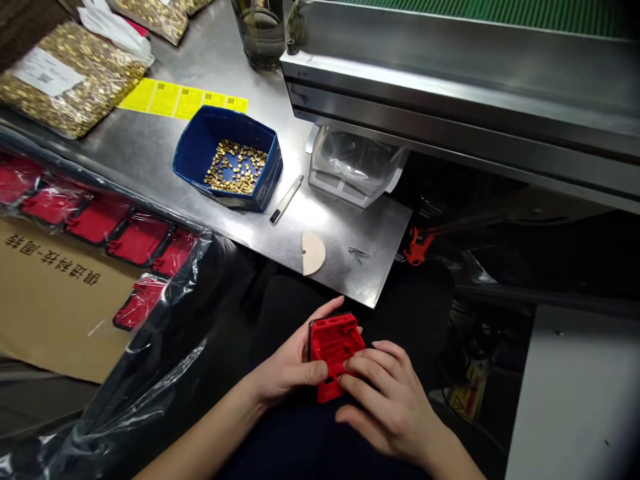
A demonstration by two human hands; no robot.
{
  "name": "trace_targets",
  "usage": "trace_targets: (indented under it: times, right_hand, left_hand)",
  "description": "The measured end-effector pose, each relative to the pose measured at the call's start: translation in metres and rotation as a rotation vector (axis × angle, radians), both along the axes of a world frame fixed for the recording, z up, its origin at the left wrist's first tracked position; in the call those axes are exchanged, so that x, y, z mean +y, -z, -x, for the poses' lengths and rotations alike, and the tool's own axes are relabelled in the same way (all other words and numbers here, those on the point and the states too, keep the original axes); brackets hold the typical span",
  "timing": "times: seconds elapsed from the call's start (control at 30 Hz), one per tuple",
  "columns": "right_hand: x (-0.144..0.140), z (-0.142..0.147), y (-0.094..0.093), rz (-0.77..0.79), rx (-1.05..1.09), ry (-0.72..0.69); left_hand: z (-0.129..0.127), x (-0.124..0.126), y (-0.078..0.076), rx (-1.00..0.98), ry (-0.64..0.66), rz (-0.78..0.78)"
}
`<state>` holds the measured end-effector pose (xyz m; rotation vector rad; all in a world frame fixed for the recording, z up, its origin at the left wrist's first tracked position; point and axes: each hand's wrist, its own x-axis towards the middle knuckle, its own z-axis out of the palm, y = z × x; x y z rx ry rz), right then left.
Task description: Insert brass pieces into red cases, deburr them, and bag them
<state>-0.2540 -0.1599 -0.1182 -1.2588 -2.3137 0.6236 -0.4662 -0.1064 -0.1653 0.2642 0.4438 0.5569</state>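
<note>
A red plastic part (334, 347) with ribs and recesses is held over my lap, below the table's front edge. My left hand (289, 363) grips its left side, thumb across its lower face. My right hand (387, 400) rests on its right lower side, fingertips pressing on the face. A blue bin (200, 143) with several small brass pieces (236, 167) stands on the steel table (165, 133) above the hands.
More red parts (135, 240) lie in a clear plastic bag over a cardboard box (50, 300) at left. Bags of brass pieces (75, 87), yellow labels (183, 100), a metal pen-like tool (287, 199), a half-round disc (313, 252), a clear plastic-lined tray (355, 163) and a steel conveyor frame (450, 87) are around.
</note>
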Motion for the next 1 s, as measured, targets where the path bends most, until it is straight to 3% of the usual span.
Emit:
trace_targets:
  times: [0.3, 0.53, 0.67, 0.8, 1.0]
  right_hand:
    - [0.015, 0.015, 0.011, -0.041, -0.056, -0.062]
    - [0.035, 0.025, 0.013, -0.038, -0.004, -0.083]
    - [0.038, 0.026, 0.011, -0.075, 0.023, -0.075]
    - [0.028, 0.013, 0.004, -0.129, 0.017, -0.094]
    - [-0.005, -0.023, -0.005, -0.136, -0.06, -0.096]
  left_hand:
    - [0.011, 0.011, -0.002, -0.021, -0.06, -0.003]
    - [0.018, 0.015, -0.012, 0.147, -0.182, -0.028]
    - [0.019, 0.014, -0.021, 0.129, -0.226, 0.052]
    - [0.02, 0.01, -0.027, 0.123, -0.2, 0.056]
    - [0.021, 0.005, -0.027, 0.484, 0.01, -0.222]
